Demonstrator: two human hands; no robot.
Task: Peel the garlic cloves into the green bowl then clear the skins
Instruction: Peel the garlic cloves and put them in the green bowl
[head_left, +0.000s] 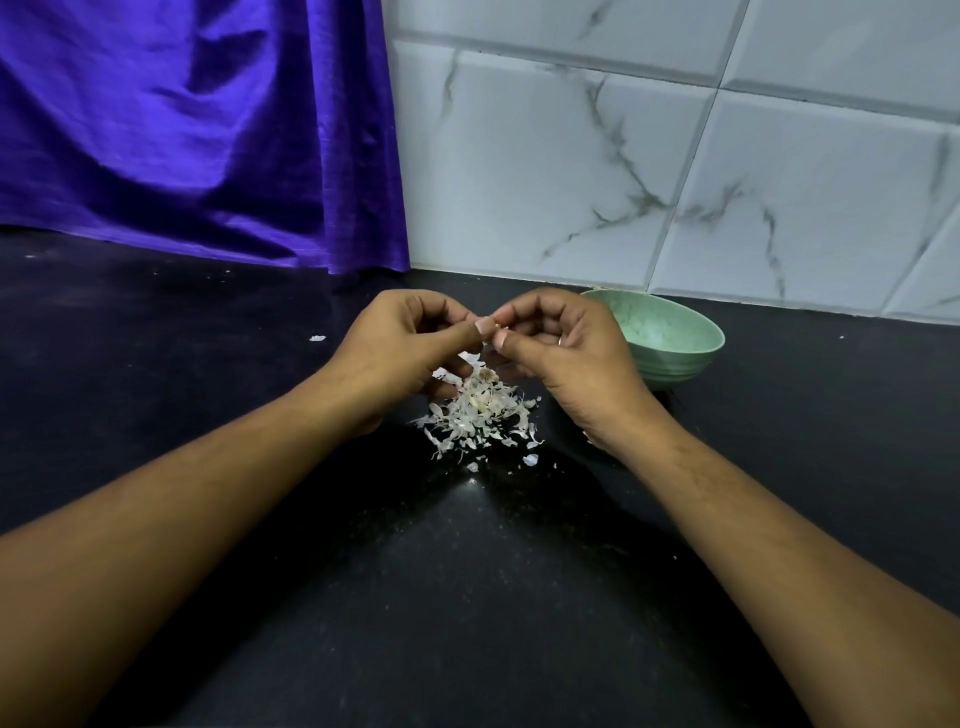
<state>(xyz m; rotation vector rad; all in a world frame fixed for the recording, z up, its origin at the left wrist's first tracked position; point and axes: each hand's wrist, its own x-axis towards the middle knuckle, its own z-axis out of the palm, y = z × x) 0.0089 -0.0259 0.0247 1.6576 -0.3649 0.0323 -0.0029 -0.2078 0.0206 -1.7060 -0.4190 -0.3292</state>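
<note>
One purple cloth (197, 130) hangs far left. One stray flake (317, 338) lies on the counter (467, 571). The left hand (410, 348) and right hand (566, 358), fingers curled, pinch one mostly hidden clove (498, 326) between them, above one pile of skins (480, 410). One green bowl (680, 332) sits just beside the right hand.

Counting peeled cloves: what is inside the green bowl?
Only the speckled inner wall of the green bowl shows, bare. The right hand and the near rim hide its bottom, so any cloves there cannot be seen.
</note>
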